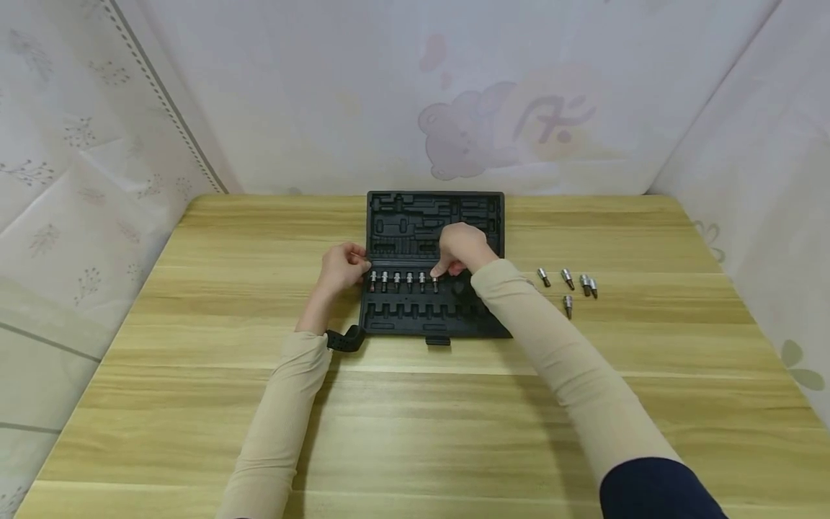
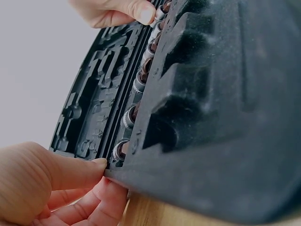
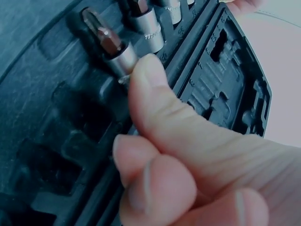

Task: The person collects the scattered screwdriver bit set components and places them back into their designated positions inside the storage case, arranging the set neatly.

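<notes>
A black plastic tool case lies unfolded on the table, with several silver bit sockets in a row of its slots. My left hand pinches the case's left edge near the hinge; in the left wrist view its thumb lies on top and its fingers are below. My right hand is over the middle of the case. In the right wrist view its thumb presses the end of the rightmost seated bit socket, while the other fingers are loosely curled, apart from that socket.
Several loose bit sockets lie on the wooden table to the right of the case. Slots without sockets continue along the row beside the right hand. A patterned curtain hangs behind the table and at both sides.
</notes>
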The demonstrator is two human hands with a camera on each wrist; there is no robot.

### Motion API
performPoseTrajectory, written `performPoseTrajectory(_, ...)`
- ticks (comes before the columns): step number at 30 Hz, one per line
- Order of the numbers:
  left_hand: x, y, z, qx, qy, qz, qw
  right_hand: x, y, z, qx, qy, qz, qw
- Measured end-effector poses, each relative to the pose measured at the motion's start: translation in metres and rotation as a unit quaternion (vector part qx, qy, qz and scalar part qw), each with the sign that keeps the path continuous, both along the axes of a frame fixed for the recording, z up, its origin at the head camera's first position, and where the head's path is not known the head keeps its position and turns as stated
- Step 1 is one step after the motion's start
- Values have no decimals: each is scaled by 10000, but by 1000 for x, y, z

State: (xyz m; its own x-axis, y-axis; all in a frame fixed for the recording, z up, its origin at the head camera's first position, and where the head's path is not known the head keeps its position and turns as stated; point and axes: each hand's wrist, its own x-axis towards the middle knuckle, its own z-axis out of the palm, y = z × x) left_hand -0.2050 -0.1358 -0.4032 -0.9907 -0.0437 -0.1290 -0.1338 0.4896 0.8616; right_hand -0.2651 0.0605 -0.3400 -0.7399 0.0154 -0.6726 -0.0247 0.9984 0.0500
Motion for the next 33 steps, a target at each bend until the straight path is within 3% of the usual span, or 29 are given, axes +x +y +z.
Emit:
performPoseTrajectory(22,1,1,0,60,15,0,10000,-1,2,1,-51,185,227,9996)
performPoseTrajectory(33,0,0,0,8,60,-45,10000,-5,0,0,130,-16,156,9998)
